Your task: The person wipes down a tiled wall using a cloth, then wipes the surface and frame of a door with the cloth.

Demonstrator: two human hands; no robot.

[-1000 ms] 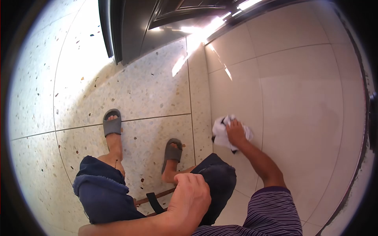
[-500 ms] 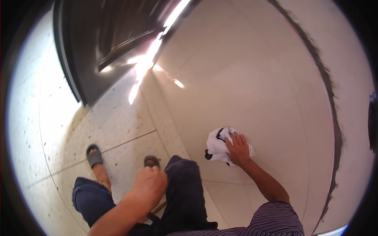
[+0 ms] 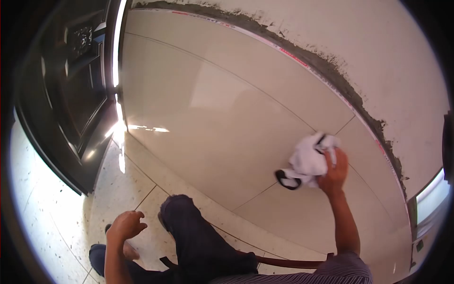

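My right hand (image 3: 335,171) presses a bunched white cloth with black trim (image 3: 309,158) against the glossy beige wall tiles (image 3: 222,123). Its fingers are bent over the right side of the cloth, slightly blurred. A black-edged loop of the cloth hangs out at the lower left. Down on the left, my left hand (image 3: 126,224) hovers near my knees with nothing seen in it. Its fingers are loosely curled, and a gap shows between thumb and forefinger.
A dark panelled door (image 3: 78,94) stands at the left, with bright light along its edge. Above the tiles runs a rough mortar strip (image 3: 326,68) below a plain wall. Speckled floor tiles (image 3: 52,227) lie underfoot. A brown strap (image 3: 293,262) crosses near my waist.
My right hand has moved the cloth along the tiles toward the mortar strip. My left hand has come away from my knee to the left. The view has turned, showing more wall.
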